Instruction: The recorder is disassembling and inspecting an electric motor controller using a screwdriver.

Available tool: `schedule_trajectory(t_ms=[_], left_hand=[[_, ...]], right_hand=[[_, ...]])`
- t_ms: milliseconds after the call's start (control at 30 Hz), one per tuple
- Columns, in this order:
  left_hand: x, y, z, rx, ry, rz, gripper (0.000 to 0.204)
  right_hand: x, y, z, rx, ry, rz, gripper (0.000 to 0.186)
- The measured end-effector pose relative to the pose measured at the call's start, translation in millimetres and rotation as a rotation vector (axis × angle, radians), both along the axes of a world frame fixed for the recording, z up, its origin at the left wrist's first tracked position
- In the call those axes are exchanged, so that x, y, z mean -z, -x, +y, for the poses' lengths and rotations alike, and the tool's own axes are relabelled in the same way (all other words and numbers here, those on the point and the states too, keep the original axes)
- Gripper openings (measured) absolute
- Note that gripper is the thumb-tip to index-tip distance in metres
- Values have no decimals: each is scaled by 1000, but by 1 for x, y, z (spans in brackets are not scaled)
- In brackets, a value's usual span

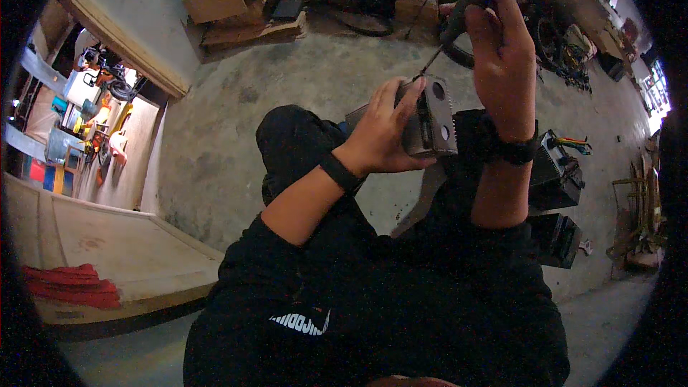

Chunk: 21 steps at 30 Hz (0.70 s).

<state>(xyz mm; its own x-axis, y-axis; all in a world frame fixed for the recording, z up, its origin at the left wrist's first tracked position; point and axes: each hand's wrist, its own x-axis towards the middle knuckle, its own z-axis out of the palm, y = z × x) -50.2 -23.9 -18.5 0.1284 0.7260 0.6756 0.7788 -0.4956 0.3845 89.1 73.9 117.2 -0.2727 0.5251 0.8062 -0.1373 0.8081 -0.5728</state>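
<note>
My left hand (380,132) grips a silver-grey metal box (437,125) with round holes and a slotted side, tilted above my bent legs. My right hand (502,64) is raised above it, closed around the dark handle of a screwdriver (434,54). The screwdriver's thin shaft slants down to the box's upper edge, beside my left thumb. My legs in black trousers (290,136) are beneath the box.
Black power-supply-like boxes (555,175) with coloured cables lie on the concrete floor (208,165) at my right. Cardboard boxes (215,3), cables and tyres line the back. A low wooden bench (122,236) with red cloth (72,287) stands left, near a doorway.
</note>
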Motion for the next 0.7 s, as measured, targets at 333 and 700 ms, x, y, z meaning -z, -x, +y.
schedule_trajectory(t_ms=[333, 700], left_hand=[[-2, 3, 0, 19, -5, 8, 122], [0, 3, -2, -4, 33, 30, 122]], right_hand=[[-2, -4, 11, 132, -141, 54, 39], [-6, -6, 3, 300, -255, -45, 33]])
